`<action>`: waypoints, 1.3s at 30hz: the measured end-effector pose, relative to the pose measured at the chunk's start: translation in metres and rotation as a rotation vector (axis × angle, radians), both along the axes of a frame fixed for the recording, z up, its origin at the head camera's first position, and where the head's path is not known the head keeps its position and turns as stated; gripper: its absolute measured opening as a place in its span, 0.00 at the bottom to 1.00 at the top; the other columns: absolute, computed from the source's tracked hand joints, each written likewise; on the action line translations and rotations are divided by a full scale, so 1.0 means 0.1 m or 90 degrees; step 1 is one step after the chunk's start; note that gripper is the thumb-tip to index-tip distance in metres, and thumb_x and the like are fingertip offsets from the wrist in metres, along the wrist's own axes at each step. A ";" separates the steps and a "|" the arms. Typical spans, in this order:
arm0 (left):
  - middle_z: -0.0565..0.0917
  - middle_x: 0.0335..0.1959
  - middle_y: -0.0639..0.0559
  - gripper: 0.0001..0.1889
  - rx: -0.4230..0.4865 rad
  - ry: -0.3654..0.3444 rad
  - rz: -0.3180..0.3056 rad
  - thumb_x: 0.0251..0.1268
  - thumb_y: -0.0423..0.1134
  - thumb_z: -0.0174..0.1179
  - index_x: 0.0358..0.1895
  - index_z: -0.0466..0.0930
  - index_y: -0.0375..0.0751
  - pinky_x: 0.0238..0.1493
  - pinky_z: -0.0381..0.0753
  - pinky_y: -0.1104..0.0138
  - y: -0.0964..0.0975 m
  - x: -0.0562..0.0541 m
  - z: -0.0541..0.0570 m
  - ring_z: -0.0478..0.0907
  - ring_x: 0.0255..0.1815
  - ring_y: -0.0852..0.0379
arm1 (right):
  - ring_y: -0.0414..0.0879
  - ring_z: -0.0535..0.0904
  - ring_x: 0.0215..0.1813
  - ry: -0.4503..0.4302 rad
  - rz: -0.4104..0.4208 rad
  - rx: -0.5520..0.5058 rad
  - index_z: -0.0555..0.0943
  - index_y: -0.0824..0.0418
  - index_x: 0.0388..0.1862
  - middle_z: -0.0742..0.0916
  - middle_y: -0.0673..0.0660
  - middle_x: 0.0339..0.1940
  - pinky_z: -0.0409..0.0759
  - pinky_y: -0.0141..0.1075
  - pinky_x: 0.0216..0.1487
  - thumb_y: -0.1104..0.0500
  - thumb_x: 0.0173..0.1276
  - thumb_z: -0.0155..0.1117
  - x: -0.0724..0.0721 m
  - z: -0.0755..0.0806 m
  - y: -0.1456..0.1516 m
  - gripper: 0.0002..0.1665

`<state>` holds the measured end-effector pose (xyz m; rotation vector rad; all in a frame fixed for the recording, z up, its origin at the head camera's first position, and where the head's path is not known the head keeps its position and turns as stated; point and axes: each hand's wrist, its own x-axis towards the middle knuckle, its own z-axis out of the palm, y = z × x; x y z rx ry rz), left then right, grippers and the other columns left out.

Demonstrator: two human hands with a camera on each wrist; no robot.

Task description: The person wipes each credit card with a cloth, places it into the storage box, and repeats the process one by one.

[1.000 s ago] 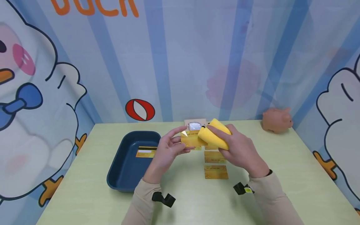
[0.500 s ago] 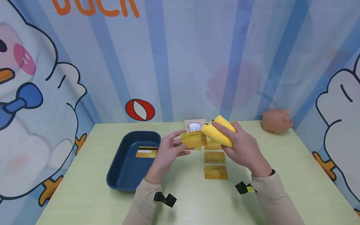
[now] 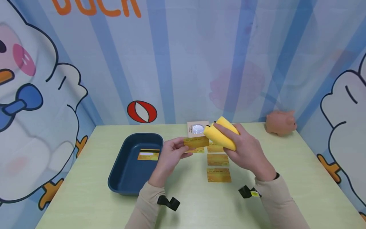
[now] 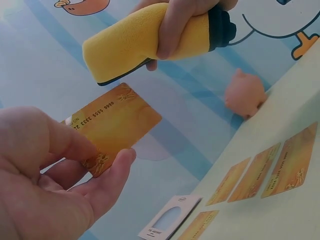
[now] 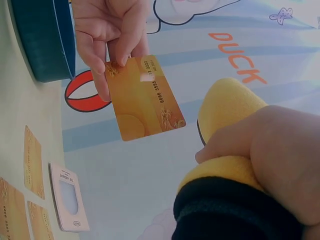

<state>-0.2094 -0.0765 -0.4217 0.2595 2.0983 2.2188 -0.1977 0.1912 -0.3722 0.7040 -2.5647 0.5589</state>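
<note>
Gold card in left hand, yellow cloth in right, the two apart

My left hand (image 3: 169, 154), at the middle of the head view, pinches a gold card (image 3: 196, 142) by one end between thumb and fingers, closed only as far as the card's thickness. Card is held above the table (image 3: 188, 203), tilted, most of it free of my fingers. In the left wrist view its face shows a row of raised-looking digits.

My right hand (image 3: 248, 153), right of centre, is curled firmly round a folded yellow cloth (image 3: 220, 133) with dark edging. Cloth hangs just beside the card's free end; both wrist views show a gap between them.

On the table, right of centre: a column of three cards (image 3: 218, 160), laid flat. A separate card (image 3: 200, 150) lies left of the uppermost one, partly hidden by my left hand and what it pinches. Behind these, near the back edge, a pale box (image 3: 197, 128) with a rounded window.

Left of centre: a blue tray (image 3: 123, 179), one striped card (image 3: 148, 155) lying inside. Upper right of the tabletop: a pink pig (image 3: 281, 123), beside the striped backdrop (image 3: 194, 51)
</note>
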 end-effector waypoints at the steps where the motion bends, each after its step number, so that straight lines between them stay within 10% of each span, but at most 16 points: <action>1: 0.86 0.59 0.35 0.18 -0.003 0.000 0.001 0.77 0.24 0.56 0.66 0.81 0.31 0.52 0.89 0.60 0.00 0.00 0.00 0.84 0.59 0.32 | 0.53 0.78 0.36 -0.002 0.000 0.000 0.73 0.41 0.78 0.80 0.66 0.56 0.78 0.46 0.28 0.66 0.65 0.68 0.00 0.00 0.00 0.43; 23: 0.82 0.67 0.38 0.13 0.016 0.013 0.012 0.77 0.22 0.52 0.51 0.88 0.27 0.57 0.87 0.57 0.02 -0.02 -0.03 0.80 0.68 0.43 | 0.53 0.79 0.36 -0.008 -0.003 0.011 0.74 0.41 0.77 0.80 0.65 0.57 0.79 0.46 0.27 0.66 0.64 0.68 0.00 -0.01 -0.04 0.43; 39: 0.85 0.59 0.37 0.15 -0.027 0.028 -0.021 0.73 0.21 0.60 0.58 0.86 0.31 0.56 0.87 0.58 -0.01 -0.02 -0.05 0.87 0.55 0.46 | 0.52 0.79 0.36 -0.011 -0.005 0.016 0.74 0.40 0.77 0.81 0.65 0.57 0.78 0.45 0.26 0.65 0.64 0.68 0.00 -0.02 -0.05 0.43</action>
